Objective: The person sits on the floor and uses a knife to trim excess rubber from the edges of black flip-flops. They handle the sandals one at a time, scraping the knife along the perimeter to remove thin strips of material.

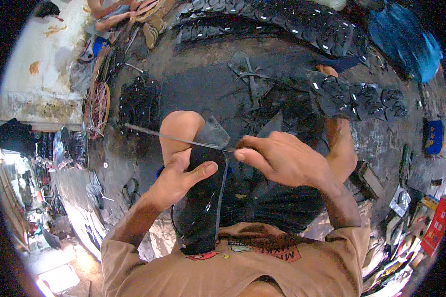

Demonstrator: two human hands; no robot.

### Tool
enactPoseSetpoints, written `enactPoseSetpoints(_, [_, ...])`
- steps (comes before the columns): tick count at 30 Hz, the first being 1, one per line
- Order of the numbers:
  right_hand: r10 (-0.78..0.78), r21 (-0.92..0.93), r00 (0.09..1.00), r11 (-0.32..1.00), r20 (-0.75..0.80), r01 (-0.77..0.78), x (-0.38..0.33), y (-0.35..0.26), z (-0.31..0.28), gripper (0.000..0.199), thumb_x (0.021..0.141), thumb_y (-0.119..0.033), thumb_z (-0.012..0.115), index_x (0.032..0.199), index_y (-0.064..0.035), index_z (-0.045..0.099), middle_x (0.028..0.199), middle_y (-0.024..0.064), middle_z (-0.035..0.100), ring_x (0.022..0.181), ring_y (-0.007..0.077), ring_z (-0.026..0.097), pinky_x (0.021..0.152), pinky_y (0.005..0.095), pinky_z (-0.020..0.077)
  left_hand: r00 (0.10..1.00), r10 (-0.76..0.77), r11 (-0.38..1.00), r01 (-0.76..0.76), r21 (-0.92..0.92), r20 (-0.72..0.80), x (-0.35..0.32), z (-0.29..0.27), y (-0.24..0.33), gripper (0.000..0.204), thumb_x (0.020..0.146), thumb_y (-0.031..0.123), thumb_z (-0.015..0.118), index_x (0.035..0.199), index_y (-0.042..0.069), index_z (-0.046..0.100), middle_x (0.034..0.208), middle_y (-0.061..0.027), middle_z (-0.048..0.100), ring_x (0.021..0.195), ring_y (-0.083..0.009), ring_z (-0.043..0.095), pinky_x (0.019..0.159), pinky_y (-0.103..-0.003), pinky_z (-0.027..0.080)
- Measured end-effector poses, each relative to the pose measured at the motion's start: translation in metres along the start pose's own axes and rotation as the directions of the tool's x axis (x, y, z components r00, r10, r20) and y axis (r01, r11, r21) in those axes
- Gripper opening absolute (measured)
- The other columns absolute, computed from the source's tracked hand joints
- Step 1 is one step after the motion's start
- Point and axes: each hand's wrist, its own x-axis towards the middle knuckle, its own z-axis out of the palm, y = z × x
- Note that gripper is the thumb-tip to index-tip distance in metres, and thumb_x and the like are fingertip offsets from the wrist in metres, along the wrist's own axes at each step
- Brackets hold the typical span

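Across my raised knee lies a glossy black sole-shaped piece (195, 208) with a paler edge, its lower end near my shirt. My left hand (183, 178) is closed on it, thumb pressed flat on top and the fingers mostly hidden. In a pinch, my right hand (287, 158) holds one end of a long thin grey blade-like strip (166, 136). That strip runs left across the far end of the black piece and over my knee. A greyish, partly see-through flap (213, 132) shows just beyond the strip; whether it joins the black piece I cannot tell.
Rows of black sandals (282, 24) lie along the far side, with more black footwear (359, 99) at the right. Dark scraps (252, 81) are strewn ahead. A blue plastic bag (406, 42) stands far right. Another person's arm (111, 15) shows at far left.
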Motion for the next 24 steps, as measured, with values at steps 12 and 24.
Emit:
enactPoseSetpoints(12, [0.221, 0.5, 0.7, 0.837, -0.679, 0.221, -0.039, 0.01, 0.062, 0.036, 0.113, -0.034, 0.042, 0.095, -0.0036, 0.053, 0.062, 0.0136, 0.049, 0.052, 0.0232, 0.048, 0.053, 0.0385, 0.0395, 0.845, 0.475, 0.636, -0.137, -0.759, 0.245, 0.046, 0.028, -0.037, 0.068, 0.1, 0.038, 0.06, 0.146, -0.01, 0.046, 0.136, -0.0282, 0.063, 0.12, -0.0317, 0.067, 0.109, -0.043, 0.051])
enactPoseSetpoints(24, [0.313, 0.42, 0.451, 0.894, -0.836, 0.158, -0.031, -0.001, 0.069, 0.029, 0.111, -0.03, 0.046, 0.101, -0.0048, 0.056, 0.065, 0.0178, 0.058, 0.056, 0.0376, 0.061, 0.052, 0.0467, 0.0421, 0.876, 0.403, 0.366, -0.419, -0.831, -0.264, 0.062, 0.099, 0.003, 0.045, 0.102, 0.035, 0.064, 0.134, 0.004, 0.057, 0.127, -0.0102, 0.069, 0.107, -0.0281, 0.068, 0.096, -0.042, 0.054])
